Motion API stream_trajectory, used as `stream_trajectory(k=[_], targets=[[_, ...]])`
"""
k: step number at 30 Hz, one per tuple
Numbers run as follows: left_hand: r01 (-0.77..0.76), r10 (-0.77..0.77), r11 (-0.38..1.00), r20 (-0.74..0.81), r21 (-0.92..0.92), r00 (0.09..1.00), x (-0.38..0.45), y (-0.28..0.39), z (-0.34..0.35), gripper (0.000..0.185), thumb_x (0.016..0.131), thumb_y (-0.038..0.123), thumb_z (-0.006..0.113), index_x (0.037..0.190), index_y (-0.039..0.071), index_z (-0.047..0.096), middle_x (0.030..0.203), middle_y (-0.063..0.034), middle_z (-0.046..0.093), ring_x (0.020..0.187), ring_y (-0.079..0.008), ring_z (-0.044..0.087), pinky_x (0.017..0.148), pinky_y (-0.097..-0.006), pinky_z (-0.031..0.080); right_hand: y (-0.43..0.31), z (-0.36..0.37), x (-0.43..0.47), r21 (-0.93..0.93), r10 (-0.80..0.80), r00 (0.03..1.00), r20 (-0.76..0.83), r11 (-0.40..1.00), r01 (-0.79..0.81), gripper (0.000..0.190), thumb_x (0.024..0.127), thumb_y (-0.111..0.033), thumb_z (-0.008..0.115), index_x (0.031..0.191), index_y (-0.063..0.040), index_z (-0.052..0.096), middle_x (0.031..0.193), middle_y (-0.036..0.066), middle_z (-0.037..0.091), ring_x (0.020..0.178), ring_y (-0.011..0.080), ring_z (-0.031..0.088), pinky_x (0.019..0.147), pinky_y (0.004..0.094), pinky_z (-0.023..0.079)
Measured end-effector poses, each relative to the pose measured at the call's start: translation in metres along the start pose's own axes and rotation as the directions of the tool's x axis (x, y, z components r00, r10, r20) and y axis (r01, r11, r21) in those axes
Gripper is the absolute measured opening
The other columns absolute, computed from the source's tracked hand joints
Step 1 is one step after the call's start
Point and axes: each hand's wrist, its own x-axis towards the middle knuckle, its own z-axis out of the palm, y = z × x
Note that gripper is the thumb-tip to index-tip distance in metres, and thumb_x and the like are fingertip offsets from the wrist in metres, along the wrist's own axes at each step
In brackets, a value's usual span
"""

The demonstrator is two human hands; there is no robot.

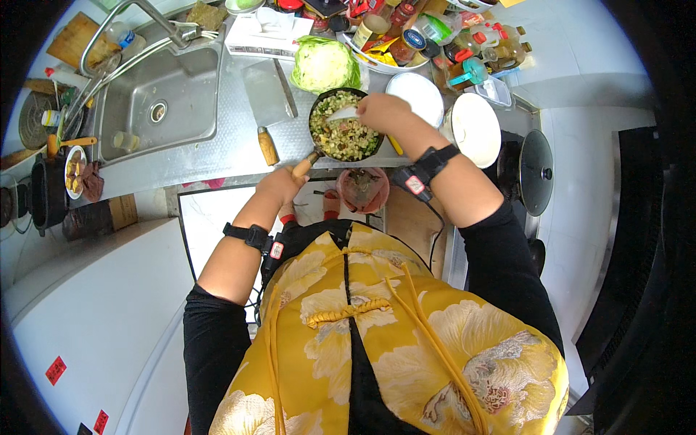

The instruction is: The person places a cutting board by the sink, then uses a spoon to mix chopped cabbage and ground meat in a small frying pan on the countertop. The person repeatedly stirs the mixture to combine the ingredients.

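My left hand [281, 185] grips the wooden handle of a small dark frying pan [311, 130], which is on the metal counter by its front edge. Chopped green and pale food [348, 136] fills the pan. Over the pan's right side, my right hand [383, 112] holds a white spoon [342, 113], its bowl at the food; the fingers partly hide its handle. Just behind the pan is a cut head of cabbage [326, 64]. A cleaver [267, 93] lies to the left, its wooden handle [267, 147] pointing towards me. White bowls [416, 98] stand at the right.
A steel sink [163, 103] with a faucet [176, 35] is on the left. Jars and bottles crowd a white tray [380, 66] at the back. A glass pot lid [536, 173] is at the far right. Below the counter edge stands a pink bin [363, 190].
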Motion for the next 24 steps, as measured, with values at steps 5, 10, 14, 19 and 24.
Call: stream_trajectory(k=[5, 10, 14, 19, 24], targets=[[0.006, -0.006, 1.000, 0.043, 0.011, 0.999, 0.003, 0.002, -0.004, 0.060, 0.091, 0.054, 0.049, 0.125, 0.004, 0.054, 0.115, -0.0231, 0.062, 0.109, -0.0365, 0.058, 0.093, -0.0431, 0.044, 0.001, 0.005, 0.014, -0.101, 0.034, 0.998, -0.055, 0.994, -0.039, 0.024, 0.084, -0.018, 0.057, 0.098, -0.005, 0.070, 0.096, 0.015, 0.070, 0.088, 0.0332, 0.067, 0.073, 0.0422, 0.054], [0.011, -0.012, 1.000, 0.045, 0.023, 0.999, 0.000, 0.002, -0.001, 0.063, 0.091, 0.056, 0.047, 0.128, 0.005, 0.052, 0.117, -0.0223, 0.062, 0.110, -0.0365, 0.058, 0.094, -0.0424, 0.044, -0.008, 0.024, 0.025, 0.016, 0.007, 1.000, 0.000, 1.000, -0.007, 0.024, 0.081, -0.014, 0.058, 0.098, -0.002, 0.070, 0.097, 0.017, 0.069, 0.088, 0.0347, 0.067, 0.073, 0.0436, 0.053], [0.005, -0.006, 1.000, 0.039, 0.020, 0.999, 0.001, 0.001, -0.002, 0.064, 0.090, 0.058, 0.047, 0.126, 0.005, 0.052, 0.115, -0.0216, 0.062, 0.110, -0.0363, 0.058, 0.094, -0.0422, 0.044, 0.003, -0.001, 0.019, -0.072, -0.077, 0.993, 0.091, 0.994, 0.084, 0.023, 0.079, -0.016, 0.059, 0.096, -0.004, 0.071, 0.096, 0.015, 0.069, 0.086, 0.0336, 0.067, 0.071, 0.0436, 0.053], [0.012, -0.012, 0.999, 0.013, 0.035, 1.000, -0.001, 0.001, -0.001, 0.064, 0.090, 0.058, 0.047, 0.122, 0.004, 0.055, 0.114, -0.0222, 0.063, 0.109, -0.0365, 0.059, 0.093, -0.0421, 0.045, -0.005, -0.030, 0.023, -0.191, -0.108, 0.994, 0.029, 0.975, 0.111, 0.024, 0.079, -0.021, 0.062, 0.094, -0.004, 0.071, 0.094, 0.014, 0.069, 0.084, 0.0312, 0.067, 0.068, 0.0433, 0.052], [0.025, -0.025, 0.999, 0.016, 0.026, 1.000, -0.001, 0.002, 0.000, 0.063, 0.090, 0.058, 0.048, 0.122, 0.005, 0.056, 0.114, -0.0216, 0.063, 0.109, -0.0362, 0.059, 0.093, -0.0420, 0.045, -0.016, -0.017, 0.034, -0.385, -0.254, 0.967, 0.007, 0.892, 0.237, 0.019, 0.081, -0.015, 0.061, 0.092, -0.005, 0.072, 0.090, 0.013, 0.070, 0.085, 0.0302, 0.068, 0.067, 0.0428, 0.052]])
